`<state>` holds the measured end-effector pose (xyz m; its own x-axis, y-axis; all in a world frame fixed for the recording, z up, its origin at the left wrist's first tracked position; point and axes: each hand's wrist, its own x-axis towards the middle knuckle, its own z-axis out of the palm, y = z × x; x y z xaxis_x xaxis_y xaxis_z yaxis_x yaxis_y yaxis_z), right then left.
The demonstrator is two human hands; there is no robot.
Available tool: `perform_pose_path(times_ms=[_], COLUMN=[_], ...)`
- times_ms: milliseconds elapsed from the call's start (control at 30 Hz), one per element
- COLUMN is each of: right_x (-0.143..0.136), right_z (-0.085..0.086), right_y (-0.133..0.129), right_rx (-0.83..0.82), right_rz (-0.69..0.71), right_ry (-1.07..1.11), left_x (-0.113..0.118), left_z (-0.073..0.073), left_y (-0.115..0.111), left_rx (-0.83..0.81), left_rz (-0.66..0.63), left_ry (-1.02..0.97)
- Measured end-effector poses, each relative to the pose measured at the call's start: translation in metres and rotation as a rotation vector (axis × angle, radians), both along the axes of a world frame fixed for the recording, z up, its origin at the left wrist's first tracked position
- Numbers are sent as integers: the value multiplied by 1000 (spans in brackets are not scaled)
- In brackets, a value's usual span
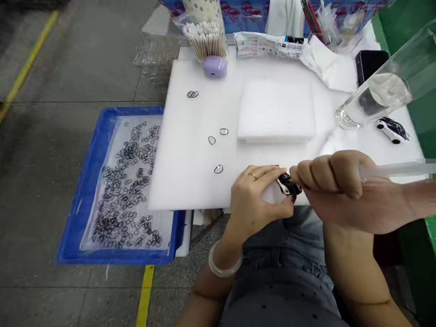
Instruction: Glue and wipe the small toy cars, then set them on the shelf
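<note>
- Left hand (pixel 254 197): thumb and fingertips are pinching a glossy black-and-white toy car (pixel 289 185) at the near edge of the white foam board (pixel 194 136).
- Right hand (pixel 337 181): fingers are curling closed around a translucent rod (pixel 391 171), hiding part of the board.
- Right side: a smooth clear cylinder (pixel 378 97) is slanting across the view, near a second car (pixel 393 130).
- Centre: a flat, rectangular foam block (pixel 277 109) is lying beyond the hands.
- Left side: thin black rings (pixel 192 94) are lying loose; a blue plastic tray (pixel 82 190) is holding many more.
- Far side: slender cotton swabs (pixel 207 41) are standing behind a rounded lilac case (pixel 215 67); crumpled tissue (pixel 329 66) is lying rightward.
</note>
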<state>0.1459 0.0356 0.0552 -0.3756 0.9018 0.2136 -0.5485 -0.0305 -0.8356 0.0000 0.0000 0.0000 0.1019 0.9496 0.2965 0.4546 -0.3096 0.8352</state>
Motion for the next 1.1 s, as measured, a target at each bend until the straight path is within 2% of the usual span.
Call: perform_pose_path(times_ms=[167, 467, 800, 1000, 1100], right_x=[1, -5, -5, -7, -6], right_z=[4, 3, 7, 12, 9], right_y=[1, -5, -7, -7, -10], right_rx=[-20, 3, -9, -92, -48], right_rz=[28, -96, -159, -201, -213], right_ry=[-113, -117, -162, -254, -216], left_x=[-1, -1, -2, -2, -2], left_z=[0, 1, 0, -1, -1], left_y=[0, 1, 0, 0, 0], left_rx=[-9, -8, 7, 26, 18], left_rz=[9, -4, -2, 2, 1], left_ry=[12, 24, 45, 56, 52])
